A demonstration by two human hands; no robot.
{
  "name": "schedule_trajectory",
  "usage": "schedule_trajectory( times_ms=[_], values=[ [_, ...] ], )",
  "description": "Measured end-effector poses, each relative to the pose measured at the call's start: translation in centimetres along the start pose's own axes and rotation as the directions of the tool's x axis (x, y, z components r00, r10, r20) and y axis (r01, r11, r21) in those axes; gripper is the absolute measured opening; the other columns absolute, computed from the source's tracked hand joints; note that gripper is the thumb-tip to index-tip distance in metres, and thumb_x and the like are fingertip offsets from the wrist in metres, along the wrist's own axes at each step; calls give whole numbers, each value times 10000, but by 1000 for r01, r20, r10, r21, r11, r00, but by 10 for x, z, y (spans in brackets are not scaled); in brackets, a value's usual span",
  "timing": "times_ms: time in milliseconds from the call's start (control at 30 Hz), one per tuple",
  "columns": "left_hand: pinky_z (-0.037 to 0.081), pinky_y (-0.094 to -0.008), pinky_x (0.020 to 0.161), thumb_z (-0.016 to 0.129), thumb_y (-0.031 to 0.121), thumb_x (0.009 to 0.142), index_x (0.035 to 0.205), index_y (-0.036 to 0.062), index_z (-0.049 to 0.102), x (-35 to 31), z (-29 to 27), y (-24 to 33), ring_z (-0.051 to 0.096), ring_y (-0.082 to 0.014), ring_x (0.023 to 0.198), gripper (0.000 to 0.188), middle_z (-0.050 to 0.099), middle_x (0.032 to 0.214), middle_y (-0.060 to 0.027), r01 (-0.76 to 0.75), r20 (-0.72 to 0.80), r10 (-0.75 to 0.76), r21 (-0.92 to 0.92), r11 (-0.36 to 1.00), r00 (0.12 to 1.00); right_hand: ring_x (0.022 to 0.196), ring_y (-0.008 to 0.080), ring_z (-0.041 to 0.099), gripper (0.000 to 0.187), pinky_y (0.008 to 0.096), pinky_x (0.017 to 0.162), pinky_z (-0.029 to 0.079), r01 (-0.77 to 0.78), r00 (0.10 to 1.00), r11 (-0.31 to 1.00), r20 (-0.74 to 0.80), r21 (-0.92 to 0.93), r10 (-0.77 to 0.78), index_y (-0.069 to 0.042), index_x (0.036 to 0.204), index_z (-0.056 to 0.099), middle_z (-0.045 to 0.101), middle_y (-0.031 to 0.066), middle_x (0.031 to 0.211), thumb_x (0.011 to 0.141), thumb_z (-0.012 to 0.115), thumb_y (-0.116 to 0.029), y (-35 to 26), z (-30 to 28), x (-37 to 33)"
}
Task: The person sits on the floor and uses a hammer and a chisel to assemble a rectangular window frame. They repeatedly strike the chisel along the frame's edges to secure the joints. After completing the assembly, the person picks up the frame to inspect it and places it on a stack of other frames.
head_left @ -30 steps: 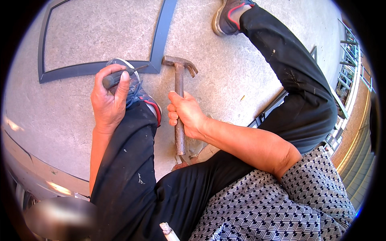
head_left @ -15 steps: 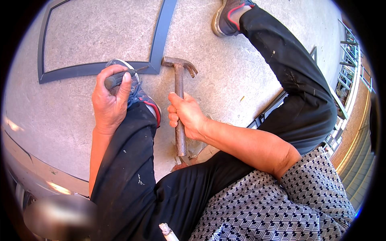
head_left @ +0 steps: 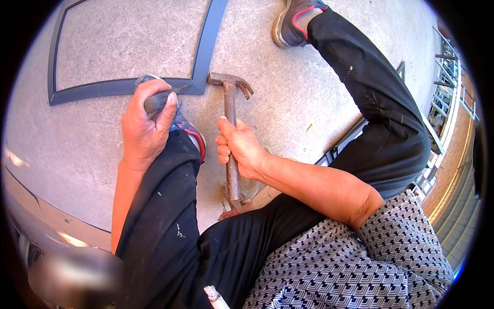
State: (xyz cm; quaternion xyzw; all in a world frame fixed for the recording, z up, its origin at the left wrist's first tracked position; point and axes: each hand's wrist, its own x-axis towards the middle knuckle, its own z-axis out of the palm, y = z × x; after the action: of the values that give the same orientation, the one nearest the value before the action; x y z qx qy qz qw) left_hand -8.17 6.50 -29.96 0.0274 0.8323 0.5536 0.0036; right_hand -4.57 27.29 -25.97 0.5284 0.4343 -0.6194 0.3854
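Note:
My left hand [head_left: 144, 123] is closed around the dark, thick handle of a screwdriver [head_left: 157, 102]. Its short, thin shaft points right, over the near right corner of a grey metal frame [head_left: 98, 91]; whether the tip touches the frame I cannot tell. In my right hand [head_left: 241, 147] is a rusty claw hammer [head_left: 229, 105], gripped midway along its handle. The hammer's head lies just right of that same corner, claw to the right. My left shoe [head_left: 181, 121] is partly hidden behind the left hand, at the frame's near edge.
Concrete floor [head_left: 309, 92] spreads around the frame. My right shoe [head_left: 293, 26] rests farther off. Below the hammer handle lies crumpled clear plastic [head_left: 250, 189]. Dark metal lengths [head_left: 345, 138] show beneath my right leg, and metal framework [head_left: 446, 87] stands at the right. A cigarette [head_left: 215, 296] shows at the bottom.
My left hand has shifted slightly right and turned a little, carrying the screwdriver with it. My right hand and the hammer have hardly moved.

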Motion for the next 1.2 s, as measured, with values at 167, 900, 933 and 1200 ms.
schedule_trajectory(
  times_ms=[167,900,933,1200],
  values=[
    [548,-327,864,742,69,962,1136,37,646,8,5,5,703,-255,985,201,702,1107,-127,-88,62,89,-6,996,994,536,91,394,319,290,466,389,26,997,989,-65,-143,-36,-157,957,407,429,-27,712,1085,562,-405,-7,-10,-6],
    [538,-418,684,722,63,865,1085,113,601,17,24,6,688,-348,843,257,673,961,-88,-183,247,210,-128,975,946,689,390,721,410,413,633,562,644,517,-240,644,-727,-564,10,1263,575,682,185,777,965,756,-205,-51,-75,-106],
    [538,-418,686,719,65,866,1082,114,600,16,24,6,687,-348,845,252,671,958,-90,-182,246,208,-126,975,947,676,421,703,360,449,606,553,586,571,-246,608,-772,-552,14,1147,571,665,215,756,959,762,-226,-49,-80,-104],
    [546,-427,711,721,59,867,1088,105,598,14,26,6,689,-354,874,257,673,986,-99,-197,229,228,-151,969,946,533,181,519,207,306,526,430,759,235,-370,755,-536,-613,-4,920,594,572,54,684,1023,619,-182,-55,-73,-117]
  ],
)
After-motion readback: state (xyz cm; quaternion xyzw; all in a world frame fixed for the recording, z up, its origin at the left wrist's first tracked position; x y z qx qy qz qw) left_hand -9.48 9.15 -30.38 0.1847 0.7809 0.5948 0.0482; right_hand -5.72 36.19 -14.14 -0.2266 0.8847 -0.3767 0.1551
